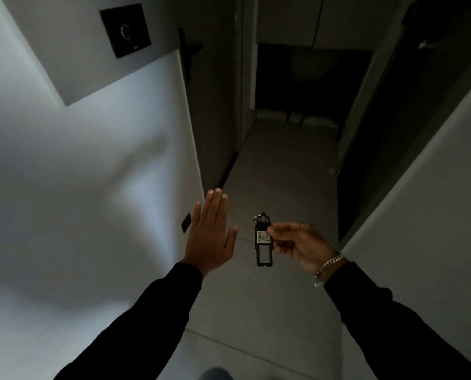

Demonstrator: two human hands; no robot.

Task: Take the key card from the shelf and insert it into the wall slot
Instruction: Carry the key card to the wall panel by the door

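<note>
1. Nearest to me are both forearms in black sleeves, reaching forward over the grey tiled floor, with a blurred bluish shape at the bottom edge that I cannot identify.
2. On my right wrist sits a silver chain bracelet.
3. My right hand pinches the key card between thumb and fingertips, gripping it by its right edge about halfway up.
4. That card is a flat black tag held in the air between my two hands, above the floor and touching nothing else.
5. Its long axis runs near to far in the scene, almost straight up the frame; the end with the metal ring points away from me and the cut-out window end points back toward me.
6. A pale label faces the camera, handwritten with what looks like "402".
7. My left hand is spread flat and holds nothing, fingers together and pointing far, close beside the white wall's outer corner.
8. A small dark plate is set low on that wall, just left of my left hand; whether it has a slot I cannot tell.
9. Higher and farther on the left wall is a square black panel with a ring of faint lights.
10. Ahead, the corridor floor lies open between the left wall and the dark doorway on the right.
</note>
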